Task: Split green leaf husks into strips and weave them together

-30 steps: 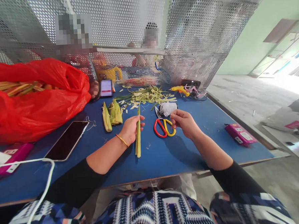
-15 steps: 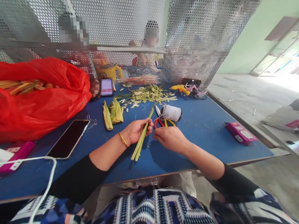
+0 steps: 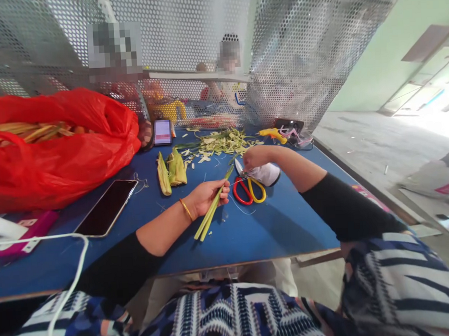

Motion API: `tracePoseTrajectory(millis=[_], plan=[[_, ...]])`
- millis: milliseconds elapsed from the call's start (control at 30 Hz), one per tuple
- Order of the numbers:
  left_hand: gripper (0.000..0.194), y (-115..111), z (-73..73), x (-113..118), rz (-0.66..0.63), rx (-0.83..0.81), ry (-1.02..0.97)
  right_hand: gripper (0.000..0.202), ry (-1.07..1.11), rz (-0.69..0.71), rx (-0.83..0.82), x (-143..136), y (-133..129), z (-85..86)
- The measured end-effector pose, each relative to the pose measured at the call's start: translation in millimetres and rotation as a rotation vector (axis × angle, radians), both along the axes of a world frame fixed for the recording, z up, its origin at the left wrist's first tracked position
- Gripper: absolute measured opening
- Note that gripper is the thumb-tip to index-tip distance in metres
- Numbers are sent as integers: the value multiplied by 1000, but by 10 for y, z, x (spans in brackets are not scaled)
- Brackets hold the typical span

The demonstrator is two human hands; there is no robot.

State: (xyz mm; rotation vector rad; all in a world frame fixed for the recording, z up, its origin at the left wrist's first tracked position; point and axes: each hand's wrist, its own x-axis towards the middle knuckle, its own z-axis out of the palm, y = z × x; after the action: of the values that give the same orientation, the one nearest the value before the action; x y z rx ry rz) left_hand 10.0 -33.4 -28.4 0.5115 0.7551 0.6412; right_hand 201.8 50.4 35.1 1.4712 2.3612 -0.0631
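My left hand (image 3: 211,196) is closed round a small bundle of green plant stalks (image 3: 208,220), whose cut ends point down toward the table's front edge. A thin white thread (image 3: 237,180) runs from the stalks at my left fingers toward a spool of white thread (image 3: 267,175) lying on its side. Over the spool's upper left part is my right hand (image 3: 257,158), with curled fingers; what they pinch is hidden. Just below it lie scissors (image 3: 251,191) with one red and one yellow handle, blades pointing away.
Leaf scraps (image 3: 223,142) lie along the back of the blue table (image 3: 214,254). Yellow-green husk pieces (image 3: 176,168) and a phone (image 3: 106,208) are at the left, by a red plastic bag (image 3: 96,159). A perforated metal screen (image 3: 187,34) stands behind; a white cable (image 3: 77,268) crosses the left front.
My right hand has moved up and away from beside the left hand to the spool, uncovering the scissor handles. A loose thread end now shows on the table. My left hand keeps the stalks.
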Motion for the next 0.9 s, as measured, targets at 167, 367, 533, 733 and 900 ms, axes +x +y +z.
tracePoseTrajectory(millis=[167,367,533,733,900], plan=[[31,32,1,-16,39,6,26,18,152,-95,19,338,-78,92],[31,40,18,-39,50,12,5,47,231,-193,51,548,-551,31],[32,63,52,-51,63,29,31,60,233,-167,67,768,-899,-16],[32,78,50,-51,88,98,150,53,223,-351,207,936,-809,27],[30,81,47,-69,89,168,222,58,237,-476,404,1039,-509,-96]])
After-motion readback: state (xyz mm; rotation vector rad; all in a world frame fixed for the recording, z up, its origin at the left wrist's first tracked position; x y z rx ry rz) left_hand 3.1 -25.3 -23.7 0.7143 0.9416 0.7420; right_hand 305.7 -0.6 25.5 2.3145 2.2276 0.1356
